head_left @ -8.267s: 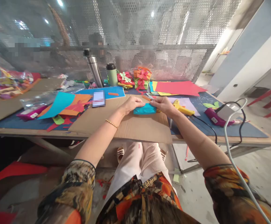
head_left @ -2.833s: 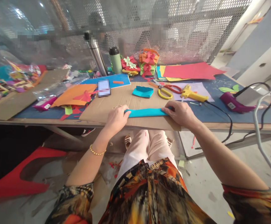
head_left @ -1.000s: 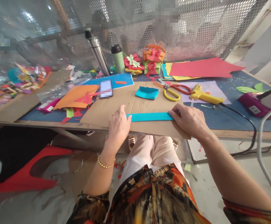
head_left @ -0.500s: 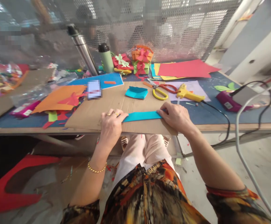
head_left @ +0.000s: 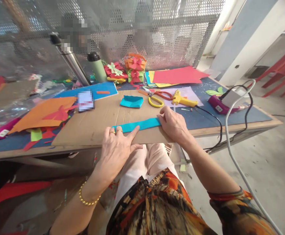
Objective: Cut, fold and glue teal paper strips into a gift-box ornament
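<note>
A long blue folded paper strip (head_left: 147,124) lies on the brown cardboard (head_left: 83,130) near the table's front edge. My left hand (head_left: 118,143) rests on the strip's left part, fingers spread, the index finger pressing along it and the thumb apart. At the strip's right end, my right hand (head_left: 173,125) pinches the paper between thumb and fingers. Behind the strip sits a small blue folded paper piece (head_left: 132,101). Scissors with yellow and red handles (head_left: 156,101) lie beyond my right hand, beside a yellow glue gun (head_left: 183,99).
A steel flask (head_left: 71,63) and a green bottle (head_left: 97,68) stand at the back, near small paper baskets (head_left: 135,63). Red sheets (head_left: 179,75) lie behind the scissors. Orange paper (head_left: 41,112) and a phone (head_left: 85,100) are at left; a magenta power block (head_left: 222,104) with cables is at right.
My left hand has gone from gripping the strip's left end to lying with spread fingers on it. My right hand still holds the right end. The view has shifted to the right.
</note>
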Demonstrator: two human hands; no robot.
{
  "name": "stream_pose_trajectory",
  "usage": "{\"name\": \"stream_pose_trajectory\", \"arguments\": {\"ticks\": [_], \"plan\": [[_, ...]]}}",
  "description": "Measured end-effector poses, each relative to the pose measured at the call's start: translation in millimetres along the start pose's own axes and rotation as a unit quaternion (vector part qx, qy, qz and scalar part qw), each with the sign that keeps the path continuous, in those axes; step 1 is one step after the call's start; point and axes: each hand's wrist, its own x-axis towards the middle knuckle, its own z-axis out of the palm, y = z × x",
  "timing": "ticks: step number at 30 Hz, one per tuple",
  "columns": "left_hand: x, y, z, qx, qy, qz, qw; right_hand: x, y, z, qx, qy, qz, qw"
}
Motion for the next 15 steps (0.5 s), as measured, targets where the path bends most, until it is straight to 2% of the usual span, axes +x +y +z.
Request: {"name": "stream_pose_trajectory", "arguments": {"ticks": [2,4,6,8,10,12,15], "plan": [[0.2,0.4,0.0,0.000,-0.007,-0.001,1.000,-7.1,2.2,-1.0,-0.018,0.090,-0.027,0.995],[-0.3,0.6,0.1,0.001,-0.010,-0.002,1.000,-17.6,1.0,-3.9,-0.040,0.193,-0.075,0.978],[-1.1,0.8,0.4,0.001,-0.014,-0.002,1.000,-29.3,-5.4,-6.4,-0.051,0.241,-0.163,0.955],[-2.4,0.9,1.1,-0.003,-0.009,-0.002,1.000,-39.6,-15.3,-5.7,-0.049,0.201,-0.277,0.938],[-4.0,0.7,2.0,-0.007,0.003,-0.002,1.000,-47.2,-24.2,-0.8,-0.048,0.118,-0.343,0.931],[-5.4,0.6,2.2,-0.004,0.009,-0.001,1.000,-52.5,-28.2,6.3,-0.054,0.054,-0.343,0.936],[-6.3,0.7,0.9,0.010,0.000,0.000,1.000,-58.4,-25.0,14.1,-0.056,0.025,-0.313,0.948]]}}
